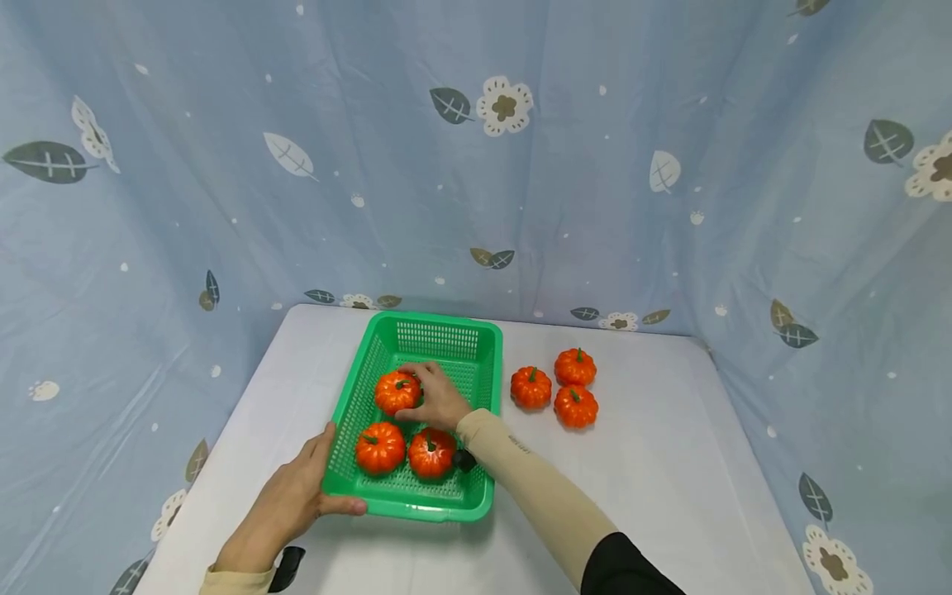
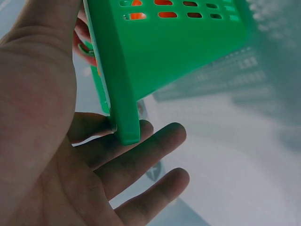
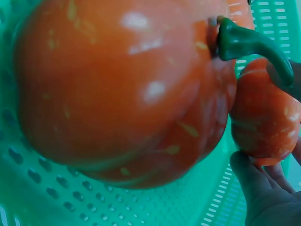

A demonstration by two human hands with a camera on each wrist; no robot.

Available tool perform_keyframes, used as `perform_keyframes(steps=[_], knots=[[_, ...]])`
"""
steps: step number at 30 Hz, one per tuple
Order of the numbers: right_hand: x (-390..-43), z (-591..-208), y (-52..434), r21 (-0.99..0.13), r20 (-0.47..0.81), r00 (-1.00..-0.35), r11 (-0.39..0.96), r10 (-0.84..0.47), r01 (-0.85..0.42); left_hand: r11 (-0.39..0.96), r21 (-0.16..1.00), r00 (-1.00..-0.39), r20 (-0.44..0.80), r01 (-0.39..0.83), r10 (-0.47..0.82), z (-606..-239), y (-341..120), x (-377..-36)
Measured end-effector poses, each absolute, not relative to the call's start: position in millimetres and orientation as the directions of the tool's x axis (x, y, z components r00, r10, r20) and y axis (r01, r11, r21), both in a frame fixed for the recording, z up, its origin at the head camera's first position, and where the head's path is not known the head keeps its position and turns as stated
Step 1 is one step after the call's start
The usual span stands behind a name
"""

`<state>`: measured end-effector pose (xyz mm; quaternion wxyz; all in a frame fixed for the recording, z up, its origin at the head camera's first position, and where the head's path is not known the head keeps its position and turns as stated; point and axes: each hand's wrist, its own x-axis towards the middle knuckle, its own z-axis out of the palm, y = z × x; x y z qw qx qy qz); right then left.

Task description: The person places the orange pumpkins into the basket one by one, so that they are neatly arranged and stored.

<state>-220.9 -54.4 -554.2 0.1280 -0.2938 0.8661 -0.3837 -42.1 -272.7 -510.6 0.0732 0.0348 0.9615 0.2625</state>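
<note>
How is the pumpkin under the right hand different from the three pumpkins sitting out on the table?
The pumpkin under the right hand lies inside the green basket; the three pumpkins rest on the white table, right of the basket. The right hand touches the one; nothing touches the three. The one sits behind two other basket pumpkins; the three huddle in their own cluster. All are small, orange and green-stemmed.

Table: white cloth-covered top, backed by blue leaf-print curtain. Directly on it: one green perforated basket, left of centre, near edge toward the person; three small orange pumpkins with green stems, clustered touching, just beside the basket's right wall on the bare cloth.
</note>
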Motion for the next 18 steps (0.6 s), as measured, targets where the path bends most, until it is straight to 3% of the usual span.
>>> perform_keyframes(steps=[18], knots=[[-221.1, -558.5, -64.8, -0.716, -0.087, -0.788, 0.588, -0.609, -0.375, 0.862, 0.507, -0.985, -0.145, 0.003, 0.089, -511.1, -272.5, -41.0]])
